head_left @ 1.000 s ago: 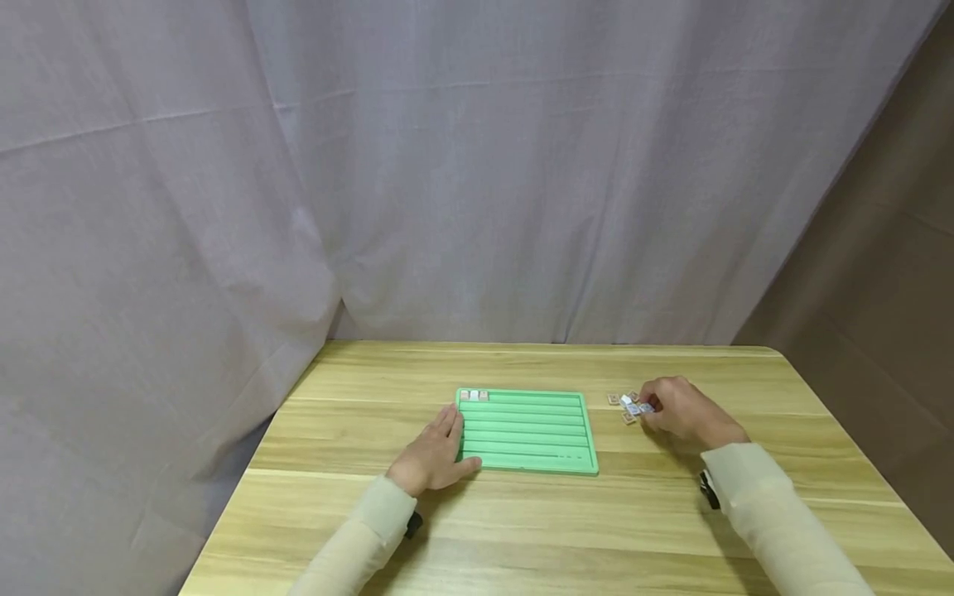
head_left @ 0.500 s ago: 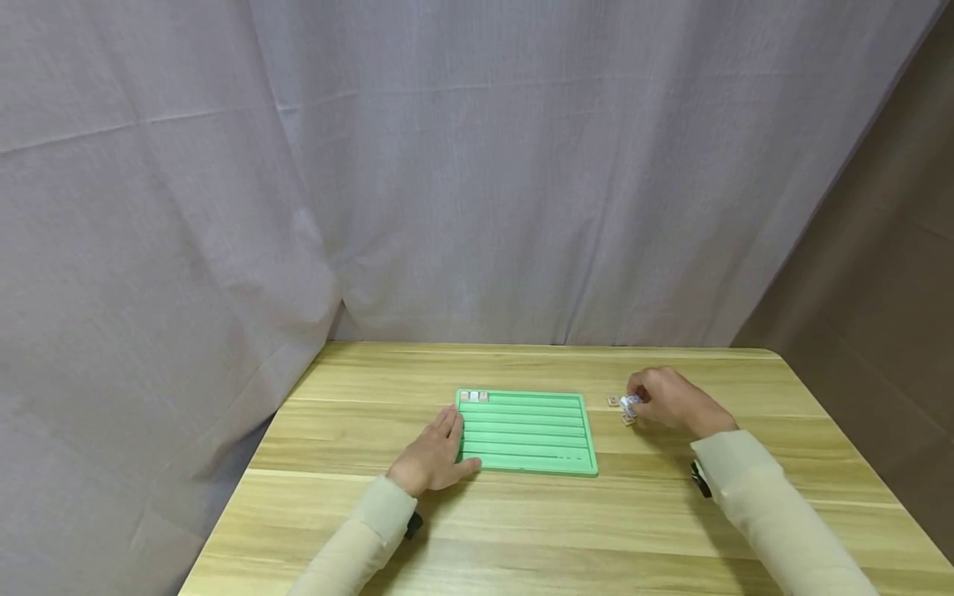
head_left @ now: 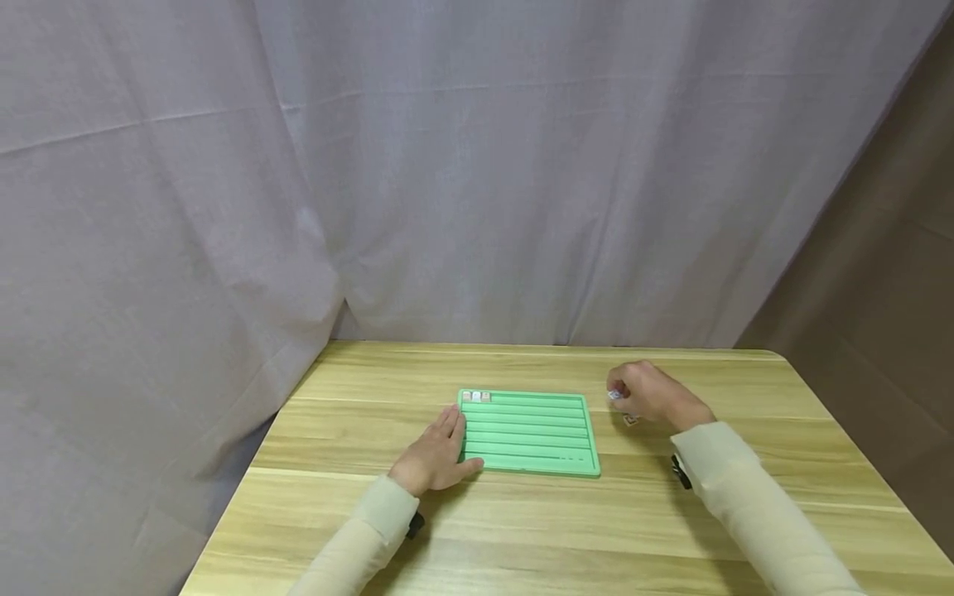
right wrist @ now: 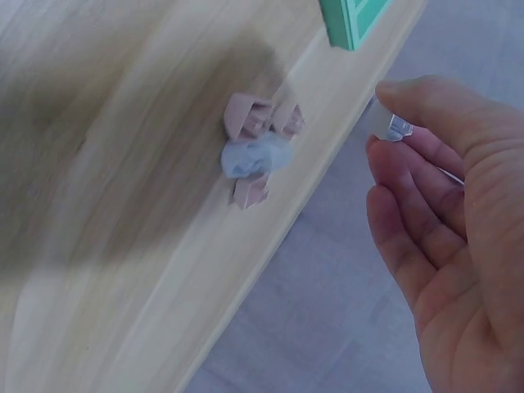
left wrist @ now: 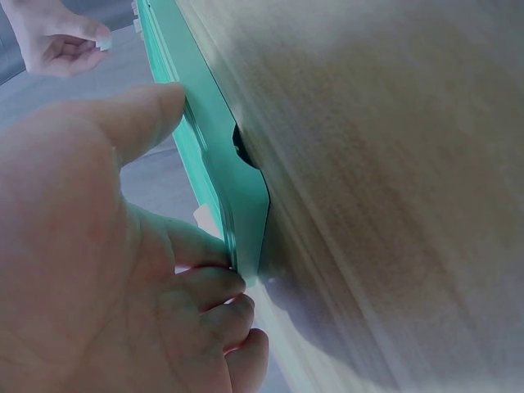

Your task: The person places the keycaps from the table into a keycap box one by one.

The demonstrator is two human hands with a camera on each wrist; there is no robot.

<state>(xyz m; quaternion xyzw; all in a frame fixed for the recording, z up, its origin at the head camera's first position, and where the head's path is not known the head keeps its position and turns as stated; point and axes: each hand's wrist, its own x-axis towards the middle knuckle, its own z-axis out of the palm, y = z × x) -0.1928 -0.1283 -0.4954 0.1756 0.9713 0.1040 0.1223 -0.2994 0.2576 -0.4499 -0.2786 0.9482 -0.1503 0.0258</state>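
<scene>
A green tray (head_left: 529,432) with long parallel grooves lies on the table. My left hand (head_left: 432,457) rests at its near left corner, fingers extended along the left side and thumb at the front edge. Three keycaps (head_left: 476,397), a white one between two beige ones, sit in the far left end of the top groove. To the right of the tray, my right hand (head_left: 650,393) pinches a whitish keycap (right wrist: 390,124) between thumb and fingers, its hollow underside partly showing. Pinkish keycaps (right wrist: 248,116) and bluish-white ones (right wrist: 256,155) lie clustered on the table, mostly hidden by the right hand in the head view.
The wooden table (head_left: 522,538) ends at the back against a grey curtain (head_left: 477,207). A brown surface (head_left: 879,331) rises on the right side.
The right hand has moved left from the right side of the loose keycaps towards the tray, and a whitish keycap now shows in its fingers. The left hand stays at the tray.
</scene>
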